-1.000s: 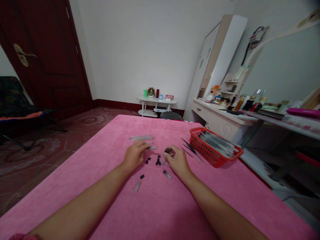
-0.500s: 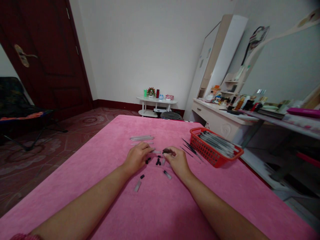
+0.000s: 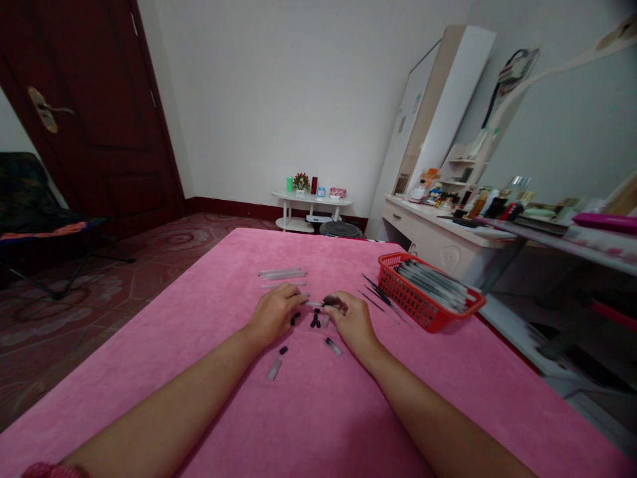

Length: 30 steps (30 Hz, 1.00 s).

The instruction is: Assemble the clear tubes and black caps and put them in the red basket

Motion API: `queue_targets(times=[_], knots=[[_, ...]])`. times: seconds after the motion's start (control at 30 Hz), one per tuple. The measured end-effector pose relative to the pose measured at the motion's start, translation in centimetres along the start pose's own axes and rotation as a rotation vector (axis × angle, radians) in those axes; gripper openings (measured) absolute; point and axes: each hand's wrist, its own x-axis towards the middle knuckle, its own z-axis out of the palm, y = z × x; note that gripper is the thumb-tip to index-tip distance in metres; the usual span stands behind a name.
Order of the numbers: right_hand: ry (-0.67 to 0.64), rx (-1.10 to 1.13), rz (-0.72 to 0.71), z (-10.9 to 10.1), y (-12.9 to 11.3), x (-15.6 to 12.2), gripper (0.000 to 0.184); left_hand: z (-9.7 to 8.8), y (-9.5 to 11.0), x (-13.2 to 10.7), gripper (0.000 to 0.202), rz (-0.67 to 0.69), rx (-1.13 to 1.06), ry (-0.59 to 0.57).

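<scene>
My left hand (image 3: pixel 275 311) is closed around a clear, slim pen barrel (image 3: pixel 313 304), which points right. From the other side, my right hand (image 3: pixel 354 320) pinches a small black pen piece (image 3: pixel 325 303) at the barrel's right end; the fingers partly hide the join. Just below lie several small black pieces (image 3: pixel 315 320), with a clear pen cap (image 3: pixel 325 321) beside them. Nearer to me are a clear cap with a black end (image 3: pixel 333 346), a loose black piece (image 3: pixel 283 350) and another clear cap (image 3: pixel 274 369). Beyond my left hand rest several clear barrels (image 3: pixel 282 273).
A red basket (image 3: pixel 415 309) full of pen parts (image 3: pixel 432 285) stands on the right of the pink-covered table (image 3: pixel 209 425). Thin dark refills (image 3: pixel 379 292) lie beside it. Behind are a small white shelf (image 3: pixel 311 198) and, to the right, a dresser (image 3: pixel 442 239).
The barrel and the black piece have come together; a gap between them showed earlier. My hands have otherwise hardly moved.
</scene>
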Motion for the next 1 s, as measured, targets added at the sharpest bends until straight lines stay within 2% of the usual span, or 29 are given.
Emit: queue_targets(times=[0.23, 0.43, 0.6, 0.67, 0.8, 0.83, 0.93, 1.0], knots=[[0.013, -0.031, -0.035, -0.09, -0.41, -0.12, 0.011, 0.14, -0.06, 0.03, 0.028, 0.008, 0.011, -0.013], [0.007, -0.048, 0.017, 0.02, -0.3, -0.17, 0.011, 0.24, 0.26, 0.08, 0.029, 0.02, -0.016, 0.011], [-0.042, -0.246, 0.059, -0.21, -0.37, -0.4, 0.038, 0.02, 0.62, 0.24, 0.022, 0.018, -0.045, 0.029], [-0.032, -0.303, 0.041, -0.37, -0.51, -0.45, 0.034, -0.07, 0.6, 0.27, 0.023, 0.003, -0.055, 0.03], [-0.023, -0.344, -0.017, -0.63, -0.76, -0.47, 0.013, -0.17, 0.49, 0.25, 0.024, -0.019, -0.062, 0.022], [-0.038, -0.363, -0.02, -0.67, -0.8, -0.49, 0.012, -0.18, 0.49, 0.25, 0.024, -0.016, -0.059, 0.023], [-0.073, -0.439, -0.004, -0.77, -0.86, -0.55, 0.031, -0.13, 0.5, 0.25, 0.025, 0.001, -0.054, 0.026], [-0.063, -0.445, -0.022, -0.82, -0.91, -0.54, 0.028, -0.05, 0.47, 0.24, 0.024, 0.003, -0.056, 0.028]])
